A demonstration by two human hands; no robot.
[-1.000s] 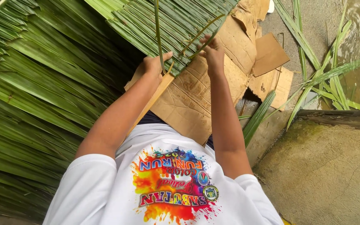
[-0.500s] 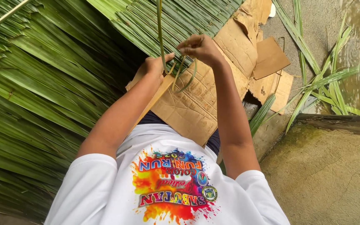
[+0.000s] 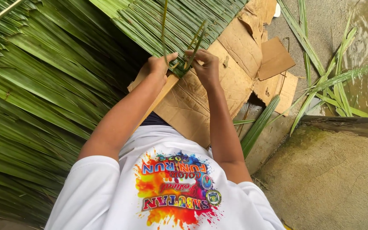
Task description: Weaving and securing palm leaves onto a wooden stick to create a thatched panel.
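Two hands work thin palm strips at the edge of a leaf mat.

The left hand (image 3: 158,68) and right hand (image 3: 205,66) each pinch narrow green strips (image 3: 192,44) over the mat (image 3: 167,21), above cardboard (image 3: 201,102). The strips look light, springy and easily split; best pinched low, near the mat.

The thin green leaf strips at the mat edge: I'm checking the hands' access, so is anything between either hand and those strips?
Nothing visible is. The left hand and the right hand are both already on the leaf strips, pinching them at the edge of the woven leaf mat above the cardboard.
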